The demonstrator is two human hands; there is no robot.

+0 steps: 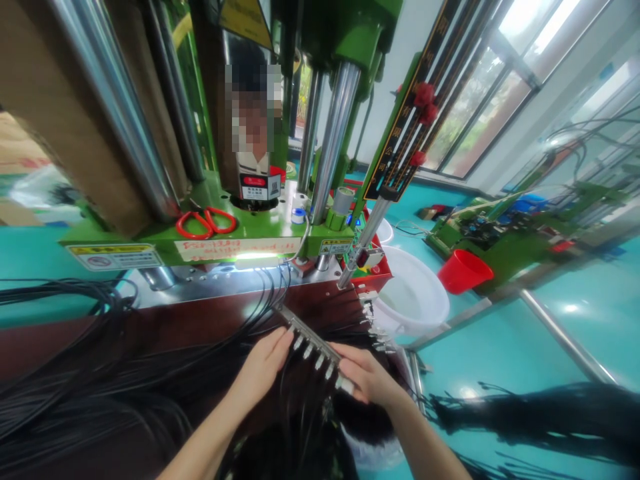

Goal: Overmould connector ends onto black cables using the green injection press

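Observation:
A narrow grey metal bar (316,339) slants across the front of the machine, with several silver cable connectors (309,351) sticking out along its lower side. Thin black cables run from around it. My left hand (270,355) pinches the bar near its far left end, thumb and fingertips closed by the first connector. At the near right end, my right hand (367,375) is closed on the bar, its fingers beside a whitish connector (345,384). The fingers partly hide both grip spots.
A green press (320,235) stands ahead, with red-handled scissors (207,223) on its ledge. Black cables (100,373) cover the dark red table at left. More connector ends (373,320) lie at right. Beyond are a white tub (425,287), a red bucket (465,270) and a person (253,127).

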